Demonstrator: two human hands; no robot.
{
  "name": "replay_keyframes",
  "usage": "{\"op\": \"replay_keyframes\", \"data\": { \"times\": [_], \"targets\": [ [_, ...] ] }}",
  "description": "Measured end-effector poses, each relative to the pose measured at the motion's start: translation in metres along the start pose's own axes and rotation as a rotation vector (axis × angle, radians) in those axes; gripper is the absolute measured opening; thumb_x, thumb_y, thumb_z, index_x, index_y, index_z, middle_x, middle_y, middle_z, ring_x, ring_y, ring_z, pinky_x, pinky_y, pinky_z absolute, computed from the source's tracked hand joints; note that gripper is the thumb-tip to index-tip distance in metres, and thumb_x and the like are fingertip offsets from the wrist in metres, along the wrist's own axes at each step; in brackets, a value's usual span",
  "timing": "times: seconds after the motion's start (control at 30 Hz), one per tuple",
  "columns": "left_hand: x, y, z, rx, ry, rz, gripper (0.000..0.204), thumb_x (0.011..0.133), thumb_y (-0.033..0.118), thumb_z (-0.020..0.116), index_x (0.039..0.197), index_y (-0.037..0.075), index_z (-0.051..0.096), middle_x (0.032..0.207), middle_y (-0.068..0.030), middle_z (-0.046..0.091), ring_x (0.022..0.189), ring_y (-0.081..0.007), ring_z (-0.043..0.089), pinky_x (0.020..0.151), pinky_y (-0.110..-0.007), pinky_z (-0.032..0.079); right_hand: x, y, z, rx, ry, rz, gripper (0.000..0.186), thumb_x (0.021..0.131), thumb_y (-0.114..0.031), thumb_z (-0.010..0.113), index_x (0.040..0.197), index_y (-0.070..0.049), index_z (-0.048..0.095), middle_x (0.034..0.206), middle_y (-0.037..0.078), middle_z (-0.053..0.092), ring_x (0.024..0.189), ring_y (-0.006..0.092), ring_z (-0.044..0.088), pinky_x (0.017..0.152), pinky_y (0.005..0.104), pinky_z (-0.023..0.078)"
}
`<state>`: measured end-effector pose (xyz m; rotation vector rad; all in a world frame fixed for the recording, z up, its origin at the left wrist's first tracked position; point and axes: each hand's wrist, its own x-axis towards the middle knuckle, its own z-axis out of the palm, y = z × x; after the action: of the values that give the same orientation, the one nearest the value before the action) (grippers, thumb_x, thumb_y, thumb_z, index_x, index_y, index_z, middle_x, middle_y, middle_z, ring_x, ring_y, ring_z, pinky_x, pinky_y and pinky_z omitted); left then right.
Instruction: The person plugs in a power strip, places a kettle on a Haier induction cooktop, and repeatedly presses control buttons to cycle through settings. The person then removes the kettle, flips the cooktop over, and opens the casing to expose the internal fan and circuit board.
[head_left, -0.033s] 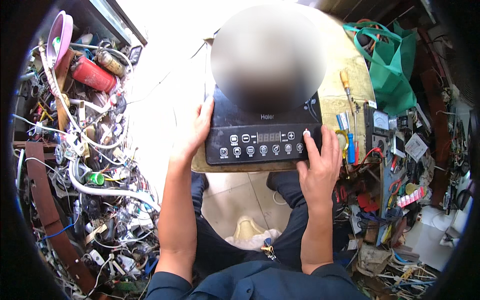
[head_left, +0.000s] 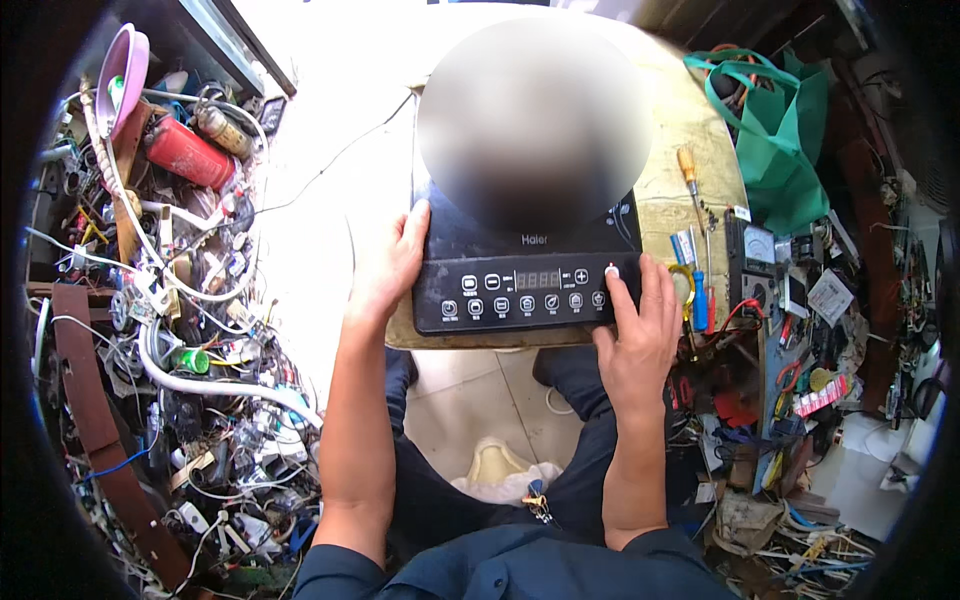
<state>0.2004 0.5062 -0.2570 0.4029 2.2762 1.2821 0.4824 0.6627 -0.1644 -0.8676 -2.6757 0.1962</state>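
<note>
Right hand (head_left: 640, 350): index finger extended, its tip on the upper right of the control panel; a small red point shows just beyond the tip. The other fingers lie loosely together past the panel's right edge, gripping nothing visible; the thumb lies at the front right corner.
Left hand (head_left: 385, 270): thumb against the left edge; the remaining fingers wash out in glare, so their closure cannot be told.
Change: slight. Finger contact is the same as in the earlier picture; the view has shifted a little, and the thin black cord (head_left: 342, 162) beyond the left fingers reads more clearly. Handling, by judgement, stays at the same control.
Between the hands: one black, flat, rectangular induction cooker (head_left: 480, 245), glossy with smudges at the left, front panel carrying white-outlined keys and a four-digit display, whether lit uncertain. Its far part is hidden by a round blur.
Under it: yellowish worktable (head_left: 662, 215).
Right of the right fingers: blue-handled screwdriver (head_left: 700, 300); black dial meter (head_left: 758, 245) farther out.
Beyond those fingers: wooden-handled screwdriver (head_left: 686, 165), then green fabric bag (head_left: 790, 150).
Far left of the left fingers: red metal cylinder (head_left: 188, 153).
</note>
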Motion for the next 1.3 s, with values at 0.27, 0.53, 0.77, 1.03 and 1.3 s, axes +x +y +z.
{"op": "replay_keyframes", "data": {
  "times": [0.27, 0.53, 0.77, 1.03, 1.3],
  "targets": [
    [-0.018, 0.046, -0.013, 0.209, -0.009, 0.045, 0.062, 0.105, 0.052, 0.050, 0.090, -0.004, 0.072, 0.091, -0.0334, 0.068, 0.095, -0.0510, 0.067, 0.082, -0.053, 0.053, 0.057, 0.008, -0.013, 0.363, 0.112, -0.047, 0.052, 0.088, -0.026, 0.079, 0.128, 0.003, 0.065, 0.144, 0.027, 0.056, 0.136, 0.0453, 0.050, 0.114, 0.0505, 0.039],
    [-0.028, 0.049, -0.025, 0.399, 0.019, 0.050, 0.058, 0.104, 0.053, 0.046, 0.096, 0.005, 0.077, 0.096, -0.0276, 0.073, 0.095, -0.0484, 0.070, 0.086, -0.056, 0.054, 0.278, 0.001, -0.027, 0.574, -0.275, -0.114, 0.041, 0.107, -0.028, 0.056, 0.126, 0.007, 0.065, 0.117, 0.017, 0.075, 0.108, 0.0217, 0.068, 0.098, 0.0318, 0.050],
    [-0.039, 0.047, -0.047, 0.410, -0.021, 0.048, 0.053, 0.103, 0.052, 0.050, 0.098, 0.007, 0.077, 0.094, -0.0241, 0.074, 0.093, -0.0453, 0.071, 0.083, -0.054, 0.055, 0.322, -0.049, -0.027, 0.437, -0.433, -0.150, 0.050, 0.089, -0.027, 0.076, 0.126, 0.006, 0.069, 0.105, 0.020, 0.076, 0.086, 0.0266, 0.071, 0.081, 0.0372, 0.055],
    [-0.043, 0.036, -0.062, 0.328, -0.002, 0.053, 0.049, 0.102, 0.052, 0.054, 0.102, 0.009, 0.078, 0.093, -0.0183, 0.076, 0.093, -0.0402, 0.072, 0.082, -0.050, 0.056, 0.343, -0.044, -0.016, 0.302, -0.507, -0.148, 0.041, 0.081, -0.020, 0.083, 0.115, 0.001, 0.076, 0.106, 0.020, 0.077, 0.096, 0.0283, 0.073, 0.087, 0.0362, 0.055],
    [-0.048, 0.032, -0.069, 0.307, 0.012, 0.039, 0.045, 0.101, 0.049, 0.057, 0.107, 0.010, 0.078, 0.095, -0.0162, 0.077, 0.093, -0.0381, 0.073, 0.082, -0.048, 0.056, 0.336, -0.061, -0.084, 0.552, -0.656, -0.051, 0.018, 0.094, -0.016, 0.076, 0.093, 0.002, 0.074, 0.074, 0.002, 0.063, 0.067, 0.0114, 0.056, 0.062, 0.0277, 0.048]
  ]
}}
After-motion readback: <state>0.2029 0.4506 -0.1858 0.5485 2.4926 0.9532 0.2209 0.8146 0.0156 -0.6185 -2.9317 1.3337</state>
